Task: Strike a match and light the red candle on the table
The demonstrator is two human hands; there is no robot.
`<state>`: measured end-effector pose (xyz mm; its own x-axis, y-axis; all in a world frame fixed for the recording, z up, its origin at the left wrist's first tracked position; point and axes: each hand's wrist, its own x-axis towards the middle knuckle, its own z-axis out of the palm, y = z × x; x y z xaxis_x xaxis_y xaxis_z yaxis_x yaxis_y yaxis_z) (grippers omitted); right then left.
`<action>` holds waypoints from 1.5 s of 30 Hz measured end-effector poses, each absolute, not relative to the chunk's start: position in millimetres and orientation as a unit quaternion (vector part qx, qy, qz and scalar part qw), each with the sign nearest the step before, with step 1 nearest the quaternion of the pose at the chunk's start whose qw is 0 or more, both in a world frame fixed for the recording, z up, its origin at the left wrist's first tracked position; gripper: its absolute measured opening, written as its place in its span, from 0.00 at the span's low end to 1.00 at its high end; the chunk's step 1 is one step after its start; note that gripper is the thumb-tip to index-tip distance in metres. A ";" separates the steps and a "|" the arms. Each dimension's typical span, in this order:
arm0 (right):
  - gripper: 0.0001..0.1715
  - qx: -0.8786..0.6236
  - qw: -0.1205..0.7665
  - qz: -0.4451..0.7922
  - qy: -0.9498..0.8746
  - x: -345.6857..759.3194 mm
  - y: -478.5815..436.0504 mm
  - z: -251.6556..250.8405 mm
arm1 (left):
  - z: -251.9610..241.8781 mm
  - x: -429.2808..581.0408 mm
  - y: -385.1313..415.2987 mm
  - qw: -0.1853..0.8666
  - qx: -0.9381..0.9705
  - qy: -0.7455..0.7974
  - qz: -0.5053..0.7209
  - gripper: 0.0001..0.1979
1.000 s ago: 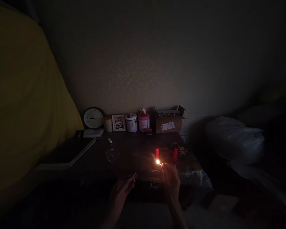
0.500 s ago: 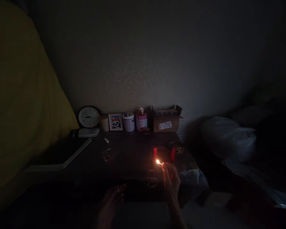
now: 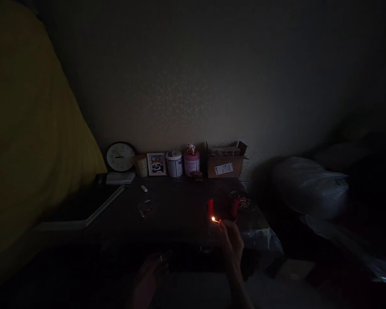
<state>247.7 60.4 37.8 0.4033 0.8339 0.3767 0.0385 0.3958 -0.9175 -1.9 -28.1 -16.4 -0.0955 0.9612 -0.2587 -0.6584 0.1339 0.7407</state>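
Two short red candles (image 3: 210, 207) were seen upright, a little apart, on the dark table (image 3: 180, 201). A thin burning match (image 3: 215, 220) was held just in front of the left candle, its small flame near the candle's base but not touching it. The match was pinched between the closed fingertips of the right hand (image 3: 232, 242), which was stretched out over the table's near part. The left hand (image 3: 149, 274) was kept low at the near edge, with a small pale object (image 3: 163, 256) at its fingertips; in the darkness it could not be told whether the fingers were closed on it. A round dish of matchsticks (image 3: 243, 201) was placed just right of the candles. A round white clock (image 3: 120, 156), a framed panda picture (image 3: 157, 165) and an open cardboard box (image 3: 225, 165) were lined up along the wall.
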 end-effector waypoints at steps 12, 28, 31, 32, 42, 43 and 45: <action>0.15 -0.452 0.678 0.313 -0.488 244.8 58.3 48.0 | -32.0 0.2 -21.4 0.640 0.160 0.402 0.635 0.13; 0.17 -0.433 0.690 0.315 -0.487 244.7 89.6 91.3 | -45.2 2.8 -6.6 0.627 0.103 0.451 0.626 0.11; 0.18 -0.434 0.694 0.313 -0.481 247.0 94.8 101.7 | -39.5 2.8 -11.7 0.627 0.109 0.447 0.628 0.14; 0.18 -0.434 0.696 0.314 -0.479 247.8 96.5 104.4 | -35.5 2.3 -14.9 0.629 0.114 0.442 0.630 0.14; 0.19 -0.433 0.712 0.348 -0.430 251.5 107.0 103.1 | -30.3 -0.5 -22.7 0.641 0.135 0.414 0.632 0.16; 0.19 -0.434 0.712 0.351 -0.426 252.0 106.9 102.2 | -34.7 -1.0 -20.9 0.642 0.134 0.414 0.631 0.16; 0.18 -0.434 0.714 0.354 -0.420 253.1 106.9 100.8 | -44.5 -2.4 -17.2 0.643 0.131 0.415 0.630 0.15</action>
